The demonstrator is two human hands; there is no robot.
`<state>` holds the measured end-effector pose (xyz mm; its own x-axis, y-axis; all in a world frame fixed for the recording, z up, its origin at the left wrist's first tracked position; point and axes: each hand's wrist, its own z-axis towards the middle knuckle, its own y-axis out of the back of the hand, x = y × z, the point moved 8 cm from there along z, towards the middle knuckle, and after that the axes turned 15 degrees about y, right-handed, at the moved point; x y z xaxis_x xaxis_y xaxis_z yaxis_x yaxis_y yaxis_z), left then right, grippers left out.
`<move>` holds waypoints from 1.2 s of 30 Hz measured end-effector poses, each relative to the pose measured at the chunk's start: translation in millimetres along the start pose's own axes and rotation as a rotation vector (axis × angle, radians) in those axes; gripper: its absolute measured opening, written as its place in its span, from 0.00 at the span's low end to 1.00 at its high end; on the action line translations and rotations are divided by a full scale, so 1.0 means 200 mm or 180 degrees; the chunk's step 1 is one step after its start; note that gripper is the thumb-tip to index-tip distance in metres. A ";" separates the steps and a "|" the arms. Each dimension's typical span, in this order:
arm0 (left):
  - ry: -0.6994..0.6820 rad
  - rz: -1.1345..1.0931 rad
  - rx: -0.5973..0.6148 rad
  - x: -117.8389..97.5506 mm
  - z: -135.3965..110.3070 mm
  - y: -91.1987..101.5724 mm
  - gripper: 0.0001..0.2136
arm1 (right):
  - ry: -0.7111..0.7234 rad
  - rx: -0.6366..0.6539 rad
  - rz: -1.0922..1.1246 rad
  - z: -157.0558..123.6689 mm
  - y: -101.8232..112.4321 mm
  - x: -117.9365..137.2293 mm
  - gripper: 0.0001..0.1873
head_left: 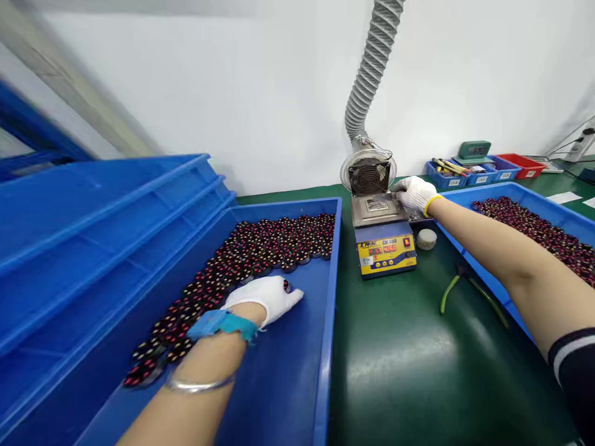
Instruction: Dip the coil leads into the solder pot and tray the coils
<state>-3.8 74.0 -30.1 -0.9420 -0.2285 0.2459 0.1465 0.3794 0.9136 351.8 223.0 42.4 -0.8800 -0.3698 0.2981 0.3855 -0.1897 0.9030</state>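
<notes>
My left hand [267, 298], in a white glove, is low inside the left blue tray [332, 322]. Between its thumb and fingers shows a small round black part [287, 286]. Rows of similar black parts with pink and yellowish dots [283, 244] lie beyond and left of the hand. My right hand [415, 192], also gloved, is at the right edge of a solder pot [376, 209] with a lit red display. Its fingers are bent together at the metal top; what they hold is hidden or too small to name.
A fan [370, 178] and grey duct hose [374, 62] rise behind the pot. Green-handled pliers [460, 279] and a round pale pad [426, 239] lie on the green table [395, 347]. Another tray of parts [534, 226] stands right; stacked blue trays [102, 217] stand left.
</notes>
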 end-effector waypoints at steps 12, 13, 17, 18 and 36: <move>0.0007 -0.0060 -0.0050 0.01 0.03 -0.01 0.27 | 0.0127 0.0060 0.0197 0.02 -0.04 0.03 0.19; 0.0008 -0.0062 -0.0053 0.01 0.03 -0.01 0.27 | 0.0143 0.0085 0.0209 0.02 -0.04 0.03 0.19; 0.0012 -0.0077 -0.0053 0.00 0.03 0.00 0.27 | 0.0197 0.0155 0.0221 -0.01 -0.04 0.02 0.19; 0.0009 -0.0083 -0.0052 0.00 0.03 0.00 0.27 | 0.0213 0.0163 0.0211 -0.01 -0.03 0.02 0.19; 0.0012 -0.0053 -0.0019 -0.01 0.02 0.01 0.27 | 0.0129 -0.0024 0.0312 -0.03 -0.04 0.01 0.19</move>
<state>-3.4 78.8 -30.4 -0.9432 -0.2382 0.2317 0.1324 0.3702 0.9195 348.3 218.2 33.3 -0.8261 -0.4235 0.3719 0.4714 -0.1576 0.8677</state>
